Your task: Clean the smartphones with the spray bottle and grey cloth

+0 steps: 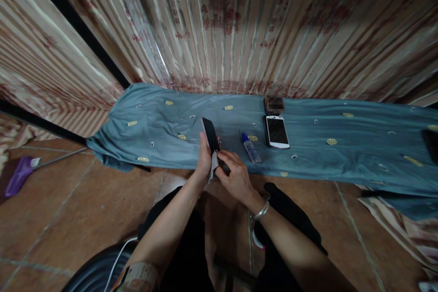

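A dark-screened smartphone (210,134) is tilted upright in my left hand (204,159), whose fingers wrap its lower edges. My right hand (236,174) pinches a thin pale cloth or wipe (214,165) against the phone's lower end. Part of the cloth hangs down between the two hands. To the right of my hands, a small clear bottle with a blue cap (251,148) lies on the blue-green cover (212,112). Beyond it rests a white phone (278,131) on top of something dark.
A blurred-out dark item (274,104) sits behind the white phone. A dark object (430,143) lies at the cover's right end. Striped curtains (226,27) hang behind. On the tiled floor at left is a purple broom or brush head (21,174). Dark metal bars (82,32) cross the left side.
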The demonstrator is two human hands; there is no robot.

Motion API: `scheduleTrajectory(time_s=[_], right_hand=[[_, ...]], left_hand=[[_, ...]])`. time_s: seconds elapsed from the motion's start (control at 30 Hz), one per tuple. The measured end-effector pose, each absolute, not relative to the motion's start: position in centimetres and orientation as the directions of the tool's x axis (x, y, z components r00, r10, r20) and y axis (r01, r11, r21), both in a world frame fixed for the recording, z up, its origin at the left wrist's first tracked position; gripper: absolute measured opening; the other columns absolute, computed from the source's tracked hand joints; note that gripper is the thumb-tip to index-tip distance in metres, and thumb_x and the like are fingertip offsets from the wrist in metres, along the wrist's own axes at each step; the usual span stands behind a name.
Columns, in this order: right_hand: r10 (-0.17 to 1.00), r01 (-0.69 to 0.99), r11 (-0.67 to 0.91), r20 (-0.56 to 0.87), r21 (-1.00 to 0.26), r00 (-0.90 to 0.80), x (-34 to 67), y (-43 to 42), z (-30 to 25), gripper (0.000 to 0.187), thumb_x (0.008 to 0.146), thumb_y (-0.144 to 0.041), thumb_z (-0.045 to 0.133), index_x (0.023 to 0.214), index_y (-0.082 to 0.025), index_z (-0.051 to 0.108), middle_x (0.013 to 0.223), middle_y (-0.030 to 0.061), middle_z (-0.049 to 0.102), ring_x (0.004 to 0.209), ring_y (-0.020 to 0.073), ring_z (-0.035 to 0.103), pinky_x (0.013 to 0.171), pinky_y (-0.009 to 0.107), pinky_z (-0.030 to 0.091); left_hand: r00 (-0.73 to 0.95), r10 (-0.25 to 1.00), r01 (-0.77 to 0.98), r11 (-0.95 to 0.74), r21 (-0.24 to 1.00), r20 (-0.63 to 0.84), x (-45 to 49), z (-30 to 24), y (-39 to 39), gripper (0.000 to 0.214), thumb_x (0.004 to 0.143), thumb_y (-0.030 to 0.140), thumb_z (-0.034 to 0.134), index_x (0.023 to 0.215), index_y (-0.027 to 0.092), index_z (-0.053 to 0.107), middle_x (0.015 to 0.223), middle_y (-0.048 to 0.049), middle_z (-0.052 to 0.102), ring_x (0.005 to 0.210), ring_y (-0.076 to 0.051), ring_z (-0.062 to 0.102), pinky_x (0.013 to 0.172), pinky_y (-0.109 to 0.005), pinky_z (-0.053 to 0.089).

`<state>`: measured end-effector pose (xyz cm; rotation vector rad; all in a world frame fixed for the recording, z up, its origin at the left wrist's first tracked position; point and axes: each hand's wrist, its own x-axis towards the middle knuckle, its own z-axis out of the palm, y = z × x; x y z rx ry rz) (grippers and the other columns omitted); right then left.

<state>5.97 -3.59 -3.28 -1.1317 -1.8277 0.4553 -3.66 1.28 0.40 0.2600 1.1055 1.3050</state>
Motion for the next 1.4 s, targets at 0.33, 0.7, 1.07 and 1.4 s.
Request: scheduleTrajectory(time_s=[0.33, 0.7, 1.07, 1.4], right_hand=[[0.871, 0.512, 0.463, 0.479, -0.724, -0.111, 6.6, -2.4, -3.1, 0.037, 0.082, -0.011, 0.053, 0.113, -0.023, 0.067, 0.114, 0.0076, 0.071, 0.107, 0.0227, 0.065, 0.098, 0.040, 0.053], [0.867, 0.571, 0.458, 0.485, -0.681, -0.117, 7.6, -0.9, -4.0, 0.045, 0.092, -0.017, 0.043, 0.134, -0.020, 0.058, 0.132, 0.0124, 0.063, 0.122, 0.0263, 0.058, 0.108, 0.049, 0.046], [0.836, 0.616, 0.495, 0.528, -0.612, -0.148, 8.4, 0.2, -4.0, 0.068, 0.081, -0.003, 0.038, 0.146, -0.020, 0.044, 0.150, 0.0097, 0.048, 0.138, 0.0241, 0.043, 0.116, 0.051, 0.035], [0.826, 0.650, 0.503, 0.538, -0.569, -0.168, 9.0, 0.7, -3.6, 0.062, 0.088, -0.008, 0.037, 0.149, -0.021, 0.043, 0.152, 0.0103, 0.045, 0.138, 0.0269, 0.042, 0.115, 0.052, 0.036]], left_hand=[[-0.002, 0.875, -0.658, 0.363, 0.660, -0.484, -2.8, -0.9, 0.5, 0.049, 0.098, 0.050, 0.035, 0.107, 0.016, 0.068, 0.079, -0.0055, 0.072, 0.090, -0.020, 0.070, 0.080, -0.030, 0.057], [0.004, 0.943, -0.706, 0.238, 0.667, -0.333, -1.2, -1.9, -0.1, 0.037, 0.091, 0.045, 0.055, 0.103, 0.013, 0.071, 0.108, -0.0074, 0.074, 0.126, -0.020, 0.058, 0.110, -0.029, 0.041], [0.100, 0.959, -0.710, 0.254, 0.656, -0.264, -0.9, -1.7, -0.8, 0.038, 0.095, 0.038, 0.049, 0.121, 0.017, 0.067, 0.137, -0.0063, 0.063, 0.143, -0.018, 0.041, 0.117, -0.031, 0.033], [0.112, 0.985, -0.585, 0.175, 0.792, -0.134, -1.5, -4.0, -0.8, 0.050, 0.090, 0.046, 0.057, 0.135, 0.024, 0.059, 0.150, -0.0018, 0.051, 0.149, -0.019, 0.028, 0.123, -0.033, 0.022]])
